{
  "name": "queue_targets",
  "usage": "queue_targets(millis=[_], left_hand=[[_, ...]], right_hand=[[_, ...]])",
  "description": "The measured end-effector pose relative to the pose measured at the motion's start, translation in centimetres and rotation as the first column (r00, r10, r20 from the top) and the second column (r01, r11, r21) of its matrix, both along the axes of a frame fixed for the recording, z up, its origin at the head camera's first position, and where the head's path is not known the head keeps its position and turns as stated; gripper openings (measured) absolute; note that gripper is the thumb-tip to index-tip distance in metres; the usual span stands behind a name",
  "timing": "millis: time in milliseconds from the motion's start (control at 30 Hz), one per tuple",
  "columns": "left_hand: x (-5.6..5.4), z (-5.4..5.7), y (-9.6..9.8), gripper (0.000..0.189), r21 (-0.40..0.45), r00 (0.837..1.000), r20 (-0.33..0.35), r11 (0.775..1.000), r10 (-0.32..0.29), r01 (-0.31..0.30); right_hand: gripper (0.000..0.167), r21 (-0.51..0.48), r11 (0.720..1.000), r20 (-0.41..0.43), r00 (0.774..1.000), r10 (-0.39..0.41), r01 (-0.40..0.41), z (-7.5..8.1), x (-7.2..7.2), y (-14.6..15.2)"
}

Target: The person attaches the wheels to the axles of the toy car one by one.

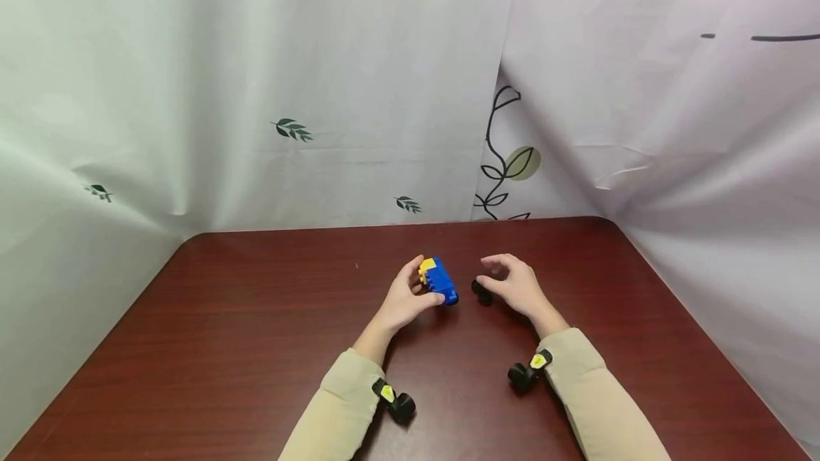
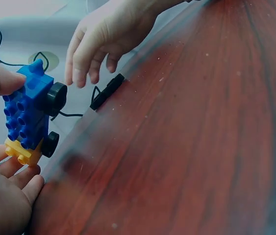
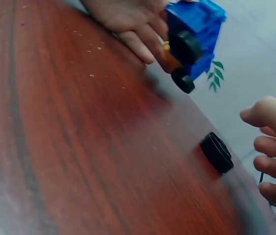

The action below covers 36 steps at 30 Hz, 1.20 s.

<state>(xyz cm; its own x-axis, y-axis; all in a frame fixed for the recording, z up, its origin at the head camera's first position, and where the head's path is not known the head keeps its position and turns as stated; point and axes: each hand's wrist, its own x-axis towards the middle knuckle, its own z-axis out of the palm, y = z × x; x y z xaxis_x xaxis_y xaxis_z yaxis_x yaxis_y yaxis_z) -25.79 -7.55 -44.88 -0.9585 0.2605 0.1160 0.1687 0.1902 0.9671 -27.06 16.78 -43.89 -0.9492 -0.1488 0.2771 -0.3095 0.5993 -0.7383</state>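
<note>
A: Left hand [image 1: 403,299], what is it holding?

B: A blue and yellow brick car [image 1: 438,280]. The fingers curl round it, thumb on one side and fingertips on the other, and it is lifted just off the surface [image 1: 256,347]. In the left wrist view the car is tipped on its side, two black wheels [image 2: 53,117] fitted on the face turned toward the right hand, the yellow brick at the end nearest the palm.

A: Right hand [image 1: 514,283]?

B: It holds nothing. The fingers hang loosely curled above a loose black wheel piece [image 1: 482,292], which lies on the surface just beside the car and under the fingertips. The right wrist view shows a clear gap between the thumb [image 3: 267,115] and that piece, so no contact.

A: Position on the surface?

B: Both hands sit near the middle, toward the far edge. The car is between them, closer to the left palm.

A: Surroundings?

B: Dark red wood-grain surface, with white sheeting [image 1: 384,91] printed with leaves hung behind and to both sides. Beige sleeves [image 1: 339,411] on both arms.
</note>
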Motion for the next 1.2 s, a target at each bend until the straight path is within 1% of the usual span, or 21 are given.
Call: queue_targets(millis=[67,133,333,433,567,700,900,1033,1200], left_hand=[[0.0,0.0,0.0,0.089,-0.029,1.000,-0.025,1.000,0.000,0.000],[0.0,0.1,-0.1,0.090,-0.056,0.999,-0.034,0.998,-0.004,0.002],[-0.1,0.3,0.0,0.097,-0.138,0.997,-0.056,0.990,-0.047,0.039],[-0.2,0.3,0.0,0.100,-0.164,0.995,-0.072,0.985,-0.064,0.051],[-0.3,0.3,0.0,0.101,-0.188,0.993,-0.085,0.980,-0.084,0.067],[-0.2,0.4,0.1,0.101,-0.211,0.993,-0.068,0.974,-0.096,0.080],[0.0,0.7,0.3,0.099,-0.192,0.995,-0.052,0.978,-0.088,0.077],[0.2,0.6,0.3,0.098,-0.191,0.995,-0.040,0.978,-0.088,0.079],[0.7,0.3,0.2,0.098,-0.202,0.997,-0.022,0.977,-0.079,0.073]], right_hand=[[0.039,0.010,1.000,0.015,1.000,-0.007,0.006,-0.1,-0.2,0.1],[0.041,0.022,1.000,0.035,0.999,0.000,-0.001,-0.1,-0.2,0.0],[0.046,0.139,0.990,0.064,0.998,0.014,-0.022,-0.3,-0.3,-0.5],[0.047,0.182,0.983,0.056,0.998,-0.002,-0.009,-0.2,-0.3,-0.9],[0.043,0.211,0.977,0.058,0.997,-0.042,0.029,-0.1,-0.3,-1.3],[0.037,0.216,0.975,0.068,0.995,-0.073,0.056,-0.1,-0.3,-1.6],[0.029,0.197,0.976,0.036,0.994,-0.104,0.095,-0.1,-0.3,-1.6],[0.028,0.174,0.976,0.035,0.990,-0.139,0.131,-0.3,0.0,-1.6],[0.030,0.157,0.978,0.041,0.988,-0.146,0.138,-0.5,0.5,-1.7]])
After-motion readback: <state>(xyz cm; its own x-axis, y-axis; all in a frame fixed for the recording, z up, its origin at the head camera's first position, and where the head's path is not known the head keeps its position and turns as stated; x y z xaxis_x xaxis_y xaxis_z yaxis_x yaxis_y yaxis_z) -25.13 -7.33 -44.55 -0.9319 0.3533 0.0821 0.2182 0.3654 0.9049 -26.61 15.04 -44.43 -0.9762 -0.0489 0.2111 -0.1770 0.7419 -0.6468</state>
